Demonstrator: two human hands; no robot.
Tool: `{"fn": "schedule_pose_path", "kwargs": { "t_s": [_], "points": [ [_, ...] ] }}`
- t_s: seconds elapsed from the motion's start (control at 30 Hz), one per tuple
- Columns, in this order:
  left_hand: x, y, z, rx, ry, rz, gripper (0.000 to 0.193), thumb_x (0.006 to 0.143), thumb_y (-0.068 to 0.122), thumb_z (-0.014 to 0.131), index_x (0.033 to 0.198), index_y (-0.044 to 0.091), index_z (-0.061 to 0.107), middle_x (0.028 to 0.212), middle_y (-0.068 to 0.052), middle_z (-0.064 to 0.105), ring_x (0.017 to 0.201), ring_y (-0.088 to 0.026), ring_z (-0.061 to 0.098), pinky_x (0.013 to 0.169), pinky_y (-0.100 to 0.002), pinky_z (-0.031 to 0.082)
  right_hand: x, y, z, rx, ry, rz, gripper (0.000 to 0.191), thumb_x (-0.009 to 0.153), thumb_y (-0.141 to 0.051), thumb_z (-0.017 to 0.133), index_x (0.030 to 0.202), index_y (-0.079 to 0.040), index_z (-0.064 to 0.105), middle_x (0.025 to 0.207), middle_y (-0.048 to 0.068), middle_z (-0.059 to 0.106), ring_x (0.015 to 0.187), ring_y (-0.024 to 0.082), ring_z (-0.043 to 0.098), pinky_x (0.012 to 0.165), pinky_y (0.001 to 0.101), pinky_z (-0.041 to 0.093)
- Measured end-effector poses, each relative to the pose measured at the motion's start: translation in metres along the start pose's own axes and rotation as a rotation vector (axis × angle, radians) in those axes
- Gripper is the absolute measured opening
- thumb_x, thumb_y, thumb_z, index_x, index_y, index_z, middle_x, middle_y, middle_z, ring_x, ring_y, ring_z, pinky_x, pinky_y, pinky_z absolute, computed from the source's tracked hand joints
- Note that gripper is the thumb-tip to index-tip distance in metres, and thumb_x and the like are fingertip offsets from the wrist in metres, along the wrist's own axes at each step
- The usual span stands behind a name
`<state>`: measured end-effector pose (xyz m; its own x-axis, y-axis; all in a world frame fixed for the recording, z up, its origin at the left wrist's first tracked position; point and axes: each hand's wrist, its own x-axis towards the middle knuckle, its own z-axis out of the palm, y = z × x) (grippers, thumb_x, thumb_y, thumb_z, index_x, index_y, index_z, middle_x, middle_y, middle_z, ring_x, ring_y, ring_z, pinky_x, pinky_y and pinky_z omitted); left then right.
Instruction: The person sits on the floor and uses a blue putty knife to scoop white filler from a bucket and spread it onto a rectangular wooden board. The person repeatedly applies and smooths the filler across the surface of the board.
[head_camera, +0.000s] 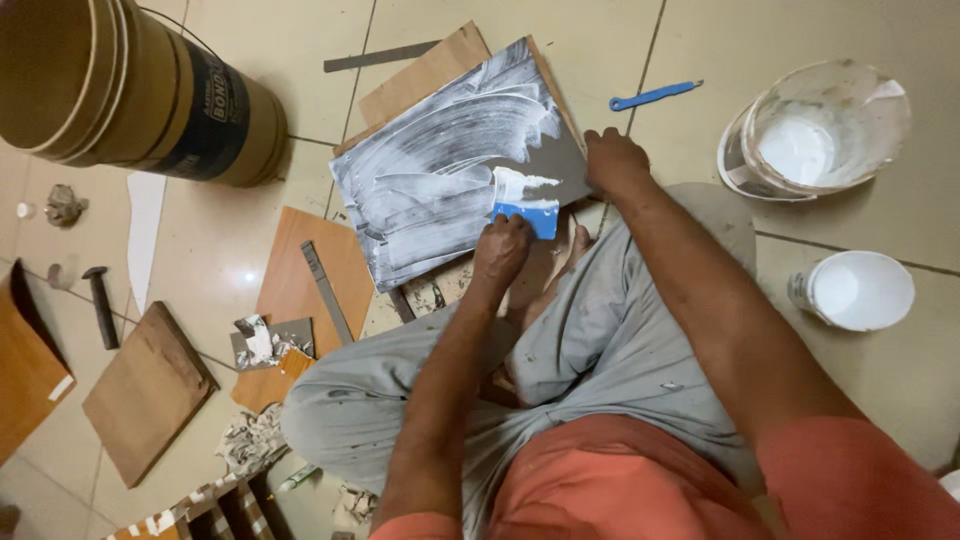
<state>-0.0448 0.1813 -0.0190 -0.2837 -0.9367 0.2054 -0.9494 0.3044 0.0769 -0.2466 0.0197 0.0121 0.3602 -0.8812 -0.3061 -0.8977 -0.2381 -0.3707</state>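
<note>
The left hand (500, 250) is clamped around a blue scraper (527, 215) pressed on the white-smeared board (440, 180) lying on the floor ahead. At the board's right edge, the right hand (615, 162) presses fingers down, with bare tiles (690, 140) before the tub (815, 130) at far right.

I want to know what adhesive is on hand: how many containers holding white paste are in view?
2. A large tub of white paste stands at the upper right, and a small white cup sits below it by the right arm. The brown bucket at upper left hides its contents.
</note>
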Motion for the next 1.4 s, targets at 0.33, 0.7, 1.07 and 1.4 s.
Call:
{"fn": "schedule_pose_path", "kwargs": {
  "t_s": [0.33, 0.7, 1.07, 1.4],
  "points": [
    [0.019, -0.032, -0.046, -0.321, 0.230, -0.200, 0.020, 0.084, 0.003, 0.072, 0.102, 0.010, 0.077, 0.099, -0.008, 0.074, 0.093, -0.029, 0.069, 0.079, -0.042, 0.057, 0.021, 0.000, 0.020, 0.035, -0.214, 0.110, 0.065, 0.086, -0.037, 0.080, 0.138, -0.006, 0.055, 0.126, 0.024, 0.068, 0.116, 0.043, 0.066, 0.092, 0.0544, 0.056],
    [-0.022, 0.001, -0.037, -0.256, 0.315, -0.083, 0.024, 0.085, 0.001, 0.073, 0.107, 0.007, 0.075, 0.106, -0.011, 0.072, 0.099, -0.031, 0.069, 0.086, -0.041, 0.057, 0.034, 0.006, 0.033, 0.103, -0.200, 0.192, 0.074, 0.082, -0.045, 0.083, 0.138, -0.005, 0.056, 0.125, 0.022, 0.068, 0.116, 0.040, 0.066, 0.093, 0.0518, 0.055],
    [-0.019, -0.005, -0.026, -0.299, 0.310, -0.095, 0.024, 0.084, -0.001, 0.070, 0.106, 0.005, 0.075, 0.109, -0.011, 0.072, 0.105, -0.031, 0.068, 0.091, -0.041, 0.057, 0.038, 0.002, 0.036, 0.084, -0.245, 0.206, 0.074, 0.086, -0.054, 0.079, 0.131, 0.001, 0.060, 0.107, 0.023, 0.074, 0.101, 0.039, 0.072, 0.085, 0.0487, 0.058],
    [-0.070, -0.006, -0.005, -0.175, 0.087, -0.006, 0.017, 0.082, 0.008, 0.064, 0.097, 0.008, 0.073, 0.110, -0.008, 0.072, 0.101, -0.028, 0.066, 0.086, -0.040, 0.056, 0.039, -0.001, 0.041, 0.125, -0.245, 0.184, 0.064, 0.085, -0.049, 0.081, 0.121, 0.001, 0.065, 0.091, 0.020, 0.076, 0.084, 0.036, 0.075, 0.075, 0.0470, 0.060]
  ]
}}
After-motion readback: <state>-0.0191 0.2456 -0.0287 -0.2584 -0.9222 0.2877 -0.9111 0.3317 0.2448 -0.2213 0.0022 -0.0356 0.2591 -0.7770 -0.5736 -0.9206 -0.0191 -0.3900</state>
